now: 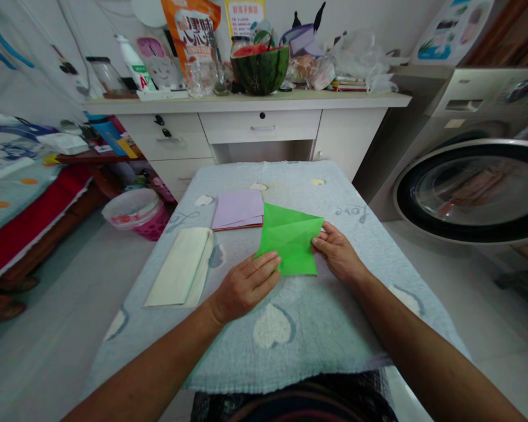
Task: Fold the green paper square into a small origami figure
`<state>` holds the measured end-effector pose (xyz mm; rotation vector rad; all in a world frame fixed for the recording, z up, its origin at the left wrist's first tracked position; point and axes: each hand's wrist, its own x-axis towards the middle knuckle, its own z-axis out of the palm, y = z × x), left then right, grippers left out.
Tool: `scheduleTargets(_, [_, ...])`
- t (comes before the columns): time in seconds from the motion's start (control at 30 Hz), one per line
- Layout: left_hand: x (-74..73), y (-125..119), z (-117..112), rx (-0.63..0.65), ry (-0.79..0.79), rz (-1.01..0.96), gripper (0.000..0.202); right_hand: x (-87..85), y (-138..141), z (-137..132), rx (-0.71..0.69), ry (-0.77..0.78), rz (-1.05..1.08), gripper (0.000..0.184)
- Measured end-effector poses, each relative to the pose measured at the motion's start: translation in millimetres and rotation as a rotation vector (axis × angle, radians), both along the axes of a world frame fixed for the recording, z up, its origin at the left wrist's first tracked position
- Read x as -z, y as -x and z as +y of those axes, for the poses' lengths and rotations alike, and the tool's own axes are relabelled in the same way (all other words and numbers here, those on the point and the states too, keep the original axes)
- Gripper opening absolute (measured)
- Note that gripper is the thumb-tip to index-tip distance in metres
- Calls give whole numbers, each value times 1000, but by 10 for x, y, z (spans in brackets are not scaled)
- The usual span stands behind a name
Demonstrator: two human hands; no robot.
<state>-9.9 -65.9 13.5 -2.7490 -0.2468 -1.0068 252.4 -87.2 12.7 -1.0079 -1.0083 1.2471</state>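
The green sheet (290,240) lies between the hands over the patterned cloth (325,328), its right edge pinched by the right hand (337,253). The left hand (249,284) lays its fingers across the near left corner, gripping or merely pressing, I can't tell; just left sit purple sheets (238,206)

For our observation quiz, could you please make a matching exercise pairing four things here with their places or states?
1. green paper
2. purple paper
3. pale folded sheet
4. cut watermelon

A. on the counter
B. in a layered stack
C. touched by left hand and right hand
D. on the table, nearest its left edge

Pairs: 1-C; 2-B; 3-D; 4-A
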Motion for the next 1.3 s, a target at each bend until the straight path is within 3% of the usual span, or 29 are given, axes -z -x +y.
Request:
scheduleTargets(0.2, [-14, -24, -13, -48, 7, -6, 27, 68, 25, -15, -45, 44, 15, 29])
scheduleTargets(0.47, [62, -72, -7, -71, 93, -12, 34, 25, 76, -39, -218, 7, 45, 56])
scheduleTargets(1.3, [54, -107, 6, -106, 26, 42, 24, 120, 22, -21, -207, -52, 82, 59])
